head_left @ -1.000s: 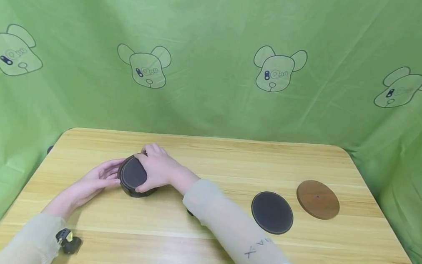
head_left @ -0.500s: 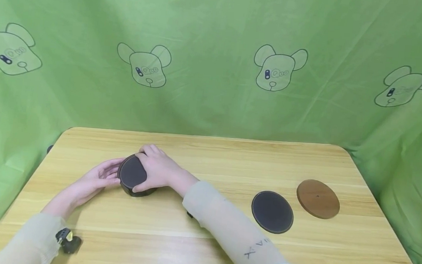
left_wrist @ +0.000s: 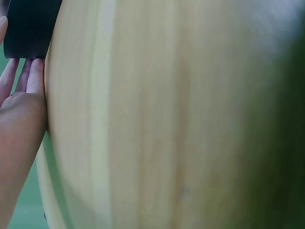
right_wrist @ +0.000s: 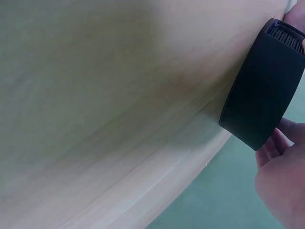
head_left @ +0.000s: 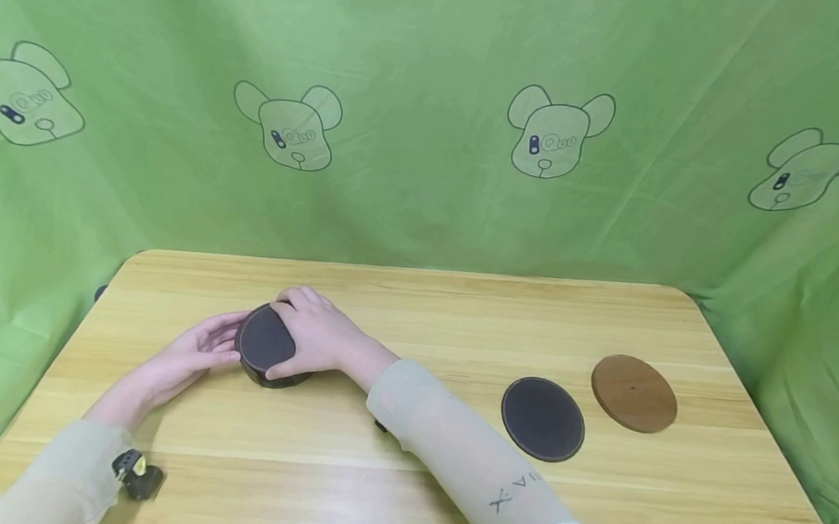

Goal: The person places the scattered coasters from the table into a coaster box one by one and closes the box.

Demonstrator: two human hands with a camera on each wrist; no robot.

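A round black coaster holder (right_wrist: 262,86) stands on the left part of the table; the right wrist view shows a stack of thin edges through its slot. On its top lies a black stitched coaster (head_left: 260,338). My right hand (head_left: 317,338) reaches over from the right and grips this coaster by its edge, thumb at the near side and fingers at the far side. Against the holder's left wall rest the thumb and fairly straight fingers of my left hand (head_left: 182,358). In the left wrist view, the left fingertips (left_wrist: 35,71) meet the holder's wall (left_wrist: 31,28).
Toward the right of the wooden table (head_left: 402,460) lie another black stitched coaster (head_left: 543,418) and, just beyond it, a brown disc (head_left: 634,393) with a small mark at its centre. A green curtain (head_left: 410,195) surrounds the table's back and sides.
The black coaster under my right hand has risen slightly, from inside the holder's rim to covering it. My left hand has stayed in place.
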